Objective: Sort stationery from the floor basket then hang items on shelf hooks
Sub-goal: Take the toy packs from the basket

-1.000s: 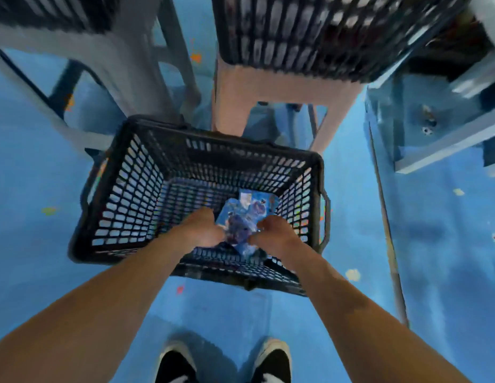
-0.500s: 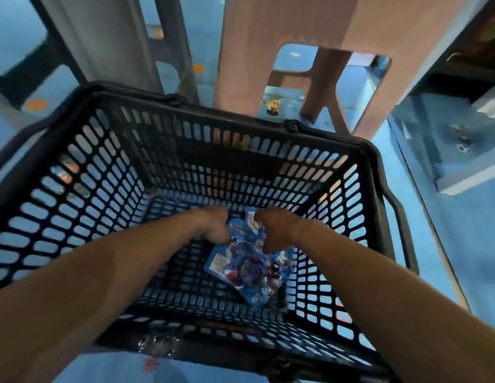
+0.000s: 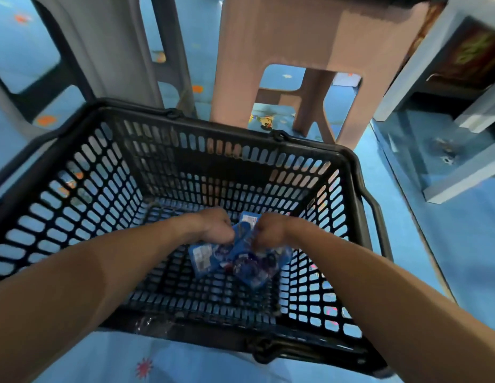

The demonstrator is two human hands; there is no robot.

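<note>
blue stationery packets (image 3: 238, 262) look light, crinkly, slippery; our left hand (image 3: 217, 230) and right hand (image 3: 270, 233) pinch their top edges, fingers curled.

Soft, even light with a blue cast is seen throughout. The basket (image 3: 227, 124) rim is bowed by wide-angle distortion towards 9 and 3 o'clock; the stool (image 3: 310, 31) at 12 o'clock and the central packets (image 3: 241, 258) are smeared by motion blur.

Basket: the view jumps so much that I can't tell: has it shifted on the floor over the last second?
No. The basket keeps its far rim at the stool legs, as before; only the camera came closer.
</note>
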